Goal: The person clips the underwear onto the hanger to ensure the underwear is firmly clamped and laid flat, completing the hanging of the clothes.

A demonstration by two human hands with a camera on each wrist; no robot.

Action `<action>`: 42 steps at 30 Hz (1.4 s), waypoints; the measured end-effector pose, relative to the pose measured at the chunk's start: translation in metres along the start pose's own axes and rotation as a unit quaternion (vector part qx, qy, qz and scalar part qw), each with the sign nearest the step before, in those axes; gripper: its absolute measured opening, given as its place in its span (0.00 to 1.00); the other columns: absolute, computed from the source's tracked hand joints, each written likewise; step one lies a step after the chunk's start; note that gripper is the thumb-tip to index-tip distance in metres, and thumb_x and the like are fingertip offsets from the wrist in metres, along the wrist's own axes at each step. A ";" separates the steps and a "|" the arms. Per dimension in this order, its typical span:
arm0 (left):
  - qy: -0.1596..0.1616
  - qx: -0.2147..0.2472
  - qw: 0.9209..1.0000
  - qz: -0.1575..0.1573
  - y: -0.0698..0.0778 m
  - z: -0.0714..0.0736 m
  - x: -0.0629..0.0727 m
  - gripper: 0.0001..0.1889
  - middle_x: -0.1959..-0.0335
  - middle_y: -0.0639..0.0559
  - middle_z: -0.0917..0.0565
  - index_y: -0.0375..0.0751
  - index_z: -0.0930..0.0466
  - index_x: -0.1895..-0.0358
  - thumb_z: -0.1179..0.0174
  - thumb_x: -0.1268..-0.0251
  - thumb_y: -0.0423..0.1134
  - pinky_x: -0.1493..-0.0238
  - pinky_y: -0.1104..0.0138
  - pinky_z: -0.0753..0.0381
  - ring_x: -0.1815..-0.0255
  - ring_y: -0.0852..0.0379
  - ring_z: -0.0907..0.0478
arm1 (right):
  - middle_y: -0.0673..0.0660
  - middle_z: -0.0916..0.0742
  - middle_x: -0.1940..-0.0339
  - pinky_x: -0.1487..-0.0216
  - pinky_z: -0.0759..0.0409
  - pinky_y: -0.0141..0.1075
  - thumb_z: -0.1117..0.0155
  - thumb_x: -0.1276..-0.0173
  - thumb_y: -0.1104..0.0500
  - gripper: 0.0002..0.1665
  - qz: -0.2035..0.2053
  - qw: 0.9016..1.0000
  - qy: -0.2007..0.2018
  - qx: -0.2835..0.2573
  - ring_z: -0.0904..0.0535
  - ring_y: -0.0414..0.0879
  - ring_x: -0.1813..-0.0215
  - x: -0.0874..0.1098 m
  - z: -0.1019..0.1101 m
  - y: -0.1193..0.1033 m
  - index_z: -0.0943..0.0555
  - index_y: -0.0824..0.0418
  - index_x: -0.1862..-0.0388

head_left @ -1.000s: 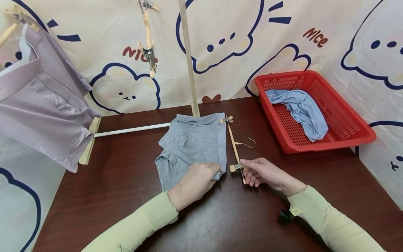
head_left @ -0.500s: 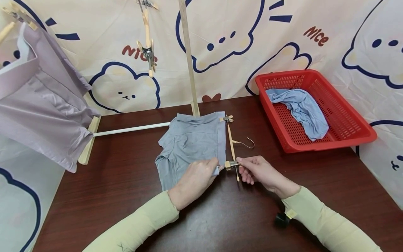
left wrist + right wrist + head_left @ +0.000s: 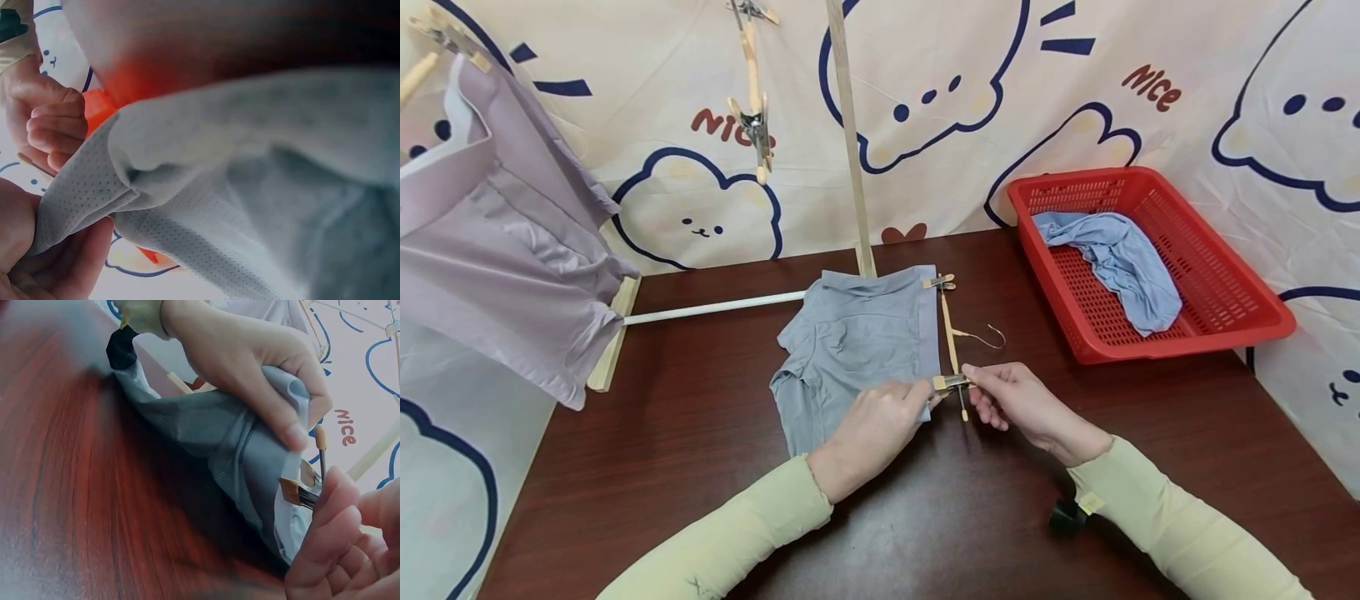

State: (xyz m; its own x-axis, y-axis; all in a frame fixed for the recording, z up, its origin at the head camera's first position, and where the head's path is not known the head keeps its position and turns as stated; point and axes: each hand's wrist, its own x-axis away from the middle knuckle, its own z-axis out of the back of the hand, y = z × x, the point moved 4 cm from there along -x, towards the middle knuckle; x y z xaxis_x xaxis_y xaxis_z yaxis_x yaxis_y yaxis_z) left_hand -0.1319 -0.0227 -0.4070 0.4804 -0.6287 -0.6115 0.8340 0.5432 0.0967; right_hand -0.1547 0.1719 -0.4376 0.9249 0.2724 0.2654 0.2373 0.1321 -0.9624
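Note:
Grey-blue boxer briefs (image 3: 857, 325) lie on the table, waistband to the right. My left hand (image 3: 872, 425) grips the near end of that waistband; in the left wrist view the cloth (image 3: 87, 181) runs between its thumb and fingers. A wooden clip hanger (image 3: 950, 333) lies along the waistband, its far clip (image 3: 938, 282) fastened on the cloth. With thumb and fingers my right hand (image 3: 1015, 404) pinches the near clip (image 3: 950, 382). In the right wrist view this clip's tips (image 3: 294, 490) stand apart at the waistband edge; whether cloth lies between them I cannot tell.
A red basket (image 3: 1187, 342) with a light blue garment (image 3: 1127, 258) stands at the back right. Mauve shorts (image 3: 512, 250) hang at the left. A white rod (image 3: 715, 310) and a wooden post (image 3: 852, 142) stand behind the briefs; another clip hanger (image 3: 751, 75) hangs above.
My right hand has moved left, bringing the hanger's near clip up to the waistband. My left hand keeps its grip and has shifted slightly.

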 end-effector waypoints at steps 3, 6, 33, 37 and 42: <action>0.003 0.000 1.000 0.005 -0.001 0.000 0.000 0.08 0.80 0.52 0.22 0.38 0.26 0.65 0.34 0.32 0.31 0.82 0.62 0.21 0.80 0.53 0.22 | 0.53 0.23 0.87 0.85 0.34 0.27 0.46 0.19 0.53 0.26 0.000 1.000 0.000 0.007 0.32 0.38 0.86 0.000 0.000 -0.001 0.25 0.65 0.78; 0.005 0.000 1.000 0.009 -0.001 0.000 -0.001 0.09 0.81 0.52 0.24 0.37 0.27 0.66 0.35 0.32 0.30 0.83 0.62 0.23 0.81 0.53 0.23 | 0.53 0.23 0.87 0.85 0.34 0.27 0.46 0.19 0.53 0.27 -0.001 1.000 0.000 0.009 0.33 0.38 0.86 0.000 -0.001 -0.001 0.25 0.66 0.78; -0.067 0.056 0.996 -0.002 -0.008 -0.004 -0.001 0.19 0.73 0.53 0.24 0.39 0.26 0.54 0.32 0.47 0.23 0.72 0.62 0.20 0.70 0.55 0.24 | 0.53 0.22 0.87 0.84 0.33 0.28 0.44 0.21 0.47 0.28 -0.036 0.999 -0.001 -0.009 0.31 0.38 0.85 -0.005 -0.006 0.002 0.23 0.63 0.78; -0.065 0.051 0.996 -0.014 -0.007 -0.002 0.000 0.19 0.72 0.55 0.20 0.40 0.22 0.48 0.28 0.42 0.30 0.71 0.62 0.19 0.70 0.56 0.23 | 0.54 0.21 0.85 0.82 0.31 0.29 0.44 0.23 0.41 0.30 -0.065 0.997 0.000 -0.027 0.29 0.40 0.84 -0.006 -0.007 0.005 0.23 0.63 0.78; -0.044 0.067 0.997 0.018 -0.010 0.002 -0.006 0.20 0.76 0.58 0.25 0.46 0.22 0.67 0.45 0.23 0.58 0.74 0.63 0.22 0.75 0.59 0.26 | 0.55 0.20 0.84 0.80 0.30 0.30 0.46 0.24 0.39 0.32 -0.091 0.995 0.009 -0.033 0.27 0.43 0.83 -0.007 -0.006 0.006 0.22 0.64 0.76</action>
State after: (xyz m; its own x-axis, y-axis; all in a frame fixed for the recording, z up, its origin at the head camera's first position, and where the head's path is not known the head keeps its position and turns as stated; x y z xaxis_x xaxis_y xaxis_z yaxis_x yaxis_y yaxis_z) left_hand -0.1425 -0.0259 -0.4028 0.5283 -0.6594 -0.5349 0.8415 0.4907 0.2260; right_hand -0.1577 0.1647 -0.4456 0.8698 0.2326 0.4351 0.4199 0.1140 -0.9004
